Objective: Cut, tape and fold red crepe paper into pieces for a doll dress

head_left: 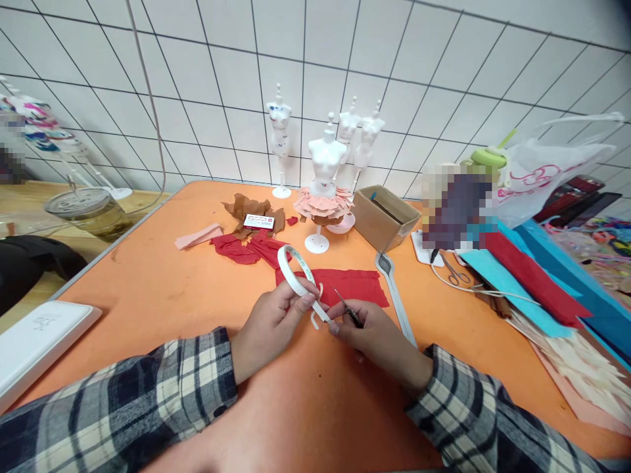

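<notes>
Over an orange counter [305,401], we see a left hand [269,322] pinching a white tape roll [290,281], while the right hand [382,335] pinches the roll's loose end [322,315] and grips a slim, dark-handled tool [351,314] (its bare point aimed at eleven o'clock). The roll is held at mid-counter, with a red paper sheet [355,286] at twelve o'clock from the hands and a white dress form [327,157] in a ruffled pink skirt [320,205] beyond it. With the point so near the left hand, we judge a slip could nick it; and should the loose end droop, its adhesive might catch the thin-looking sheet and tear it.
</notes>
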A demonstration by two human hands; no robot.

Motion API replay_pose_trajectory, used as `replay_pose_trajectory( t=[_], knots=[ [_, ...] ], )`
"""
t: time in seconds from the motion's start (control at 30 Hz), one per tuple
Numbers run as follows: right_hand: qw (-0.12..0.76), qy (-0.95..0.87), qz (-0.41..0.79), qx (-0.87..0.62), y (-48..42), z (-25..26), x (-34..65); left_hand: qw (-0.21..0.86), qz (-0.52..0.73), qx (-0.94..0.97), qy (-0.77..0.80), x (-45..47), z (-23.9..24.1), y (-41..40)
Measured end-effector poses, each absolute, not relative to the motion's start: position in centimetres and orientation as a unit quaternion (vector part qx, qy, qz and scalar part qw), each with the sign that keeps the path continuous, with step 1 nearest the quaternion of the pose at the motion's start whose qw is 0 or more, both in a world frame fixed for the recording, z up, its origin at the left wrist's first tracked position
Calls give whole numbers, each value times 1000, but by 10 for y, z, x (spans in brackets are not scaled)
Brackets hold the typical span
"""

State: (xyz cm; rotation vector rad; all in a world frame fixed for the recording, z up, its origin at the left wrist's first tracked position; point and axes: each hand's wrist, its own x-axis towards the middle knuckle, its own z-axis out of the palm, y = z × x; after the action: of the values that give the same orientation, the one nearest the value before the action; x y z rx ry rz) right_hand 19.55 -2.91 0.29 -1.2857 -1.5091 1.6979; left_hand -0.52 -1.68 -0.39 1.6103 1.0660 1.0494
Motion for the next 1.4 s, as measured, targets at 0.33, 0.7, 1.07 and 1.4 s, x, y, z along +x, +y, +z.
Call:
replay_pose_trajectory(
  t=[0.33,0.7,1.07,1.4],
  knots=[
    [322,-674,427,-510,-31,5,191,376,404,703,448,-5,-6,-16],
    [282,-620,543,-492,-29,6,194,469,417,635,452,-5,-3,-12],
    [295,-571,596,-482,-22,2,200,369,429,669,482,-11,4,-9],
    [406,-610,514,-445,-34,1,204,386,473,606,510,-16,-1,3]
  ],
)
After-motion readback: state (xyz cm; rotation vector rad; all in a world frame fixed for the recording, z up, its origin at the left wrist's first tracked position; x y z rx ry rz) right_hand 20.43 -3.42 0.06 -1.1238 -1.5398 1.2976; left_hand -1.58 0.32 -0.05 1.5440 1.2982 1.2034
